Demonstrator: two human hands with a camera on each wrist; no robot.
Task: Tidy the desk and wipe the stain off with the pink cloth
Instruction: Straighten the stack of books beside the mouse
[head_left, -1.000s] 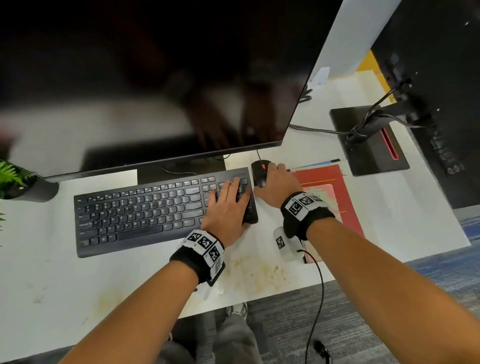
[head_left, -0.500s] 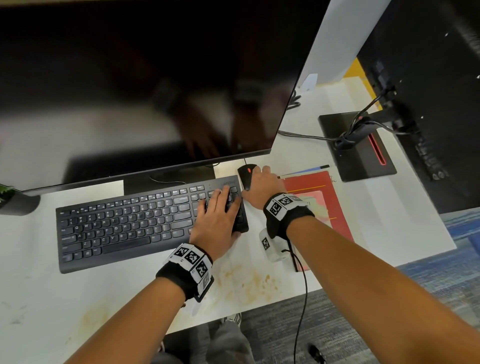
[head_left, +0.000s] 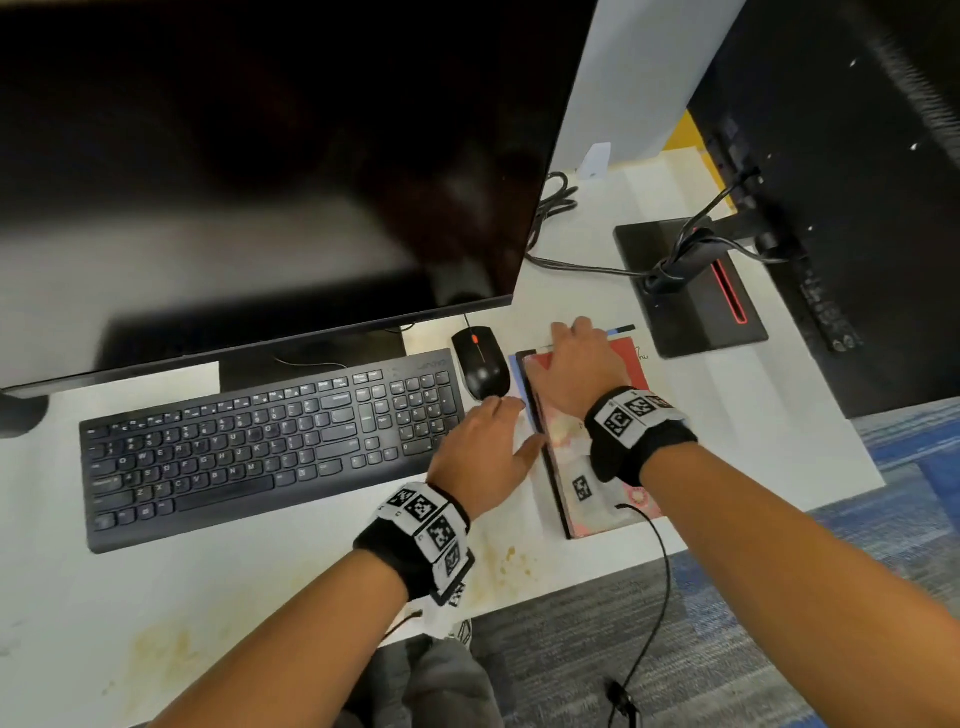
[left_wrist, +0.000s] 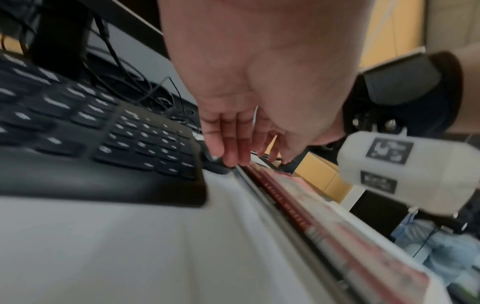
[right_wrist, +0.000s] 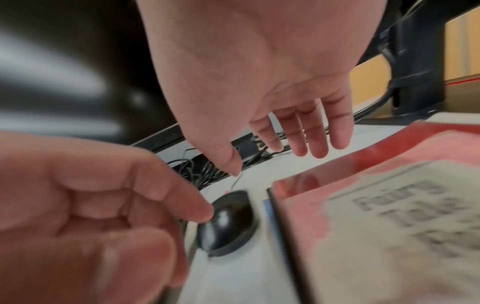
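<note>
Head view: right hand (head_left: 579, 371) spread flat over the red book (head_left: 631, 358); left hand (head_left: 480, 449), fingers relaxed, at its nine o'clock; stain (head_left: 511, 558) at six o'clock.

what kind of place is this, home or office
Most likely an office workstation: a large black monitor above a black full-size keyboard and wired black mouse on a white desk, with grey-blue carpet tiles underneath.

Evenly lit; wrist views blurred, edges warped.
</note>
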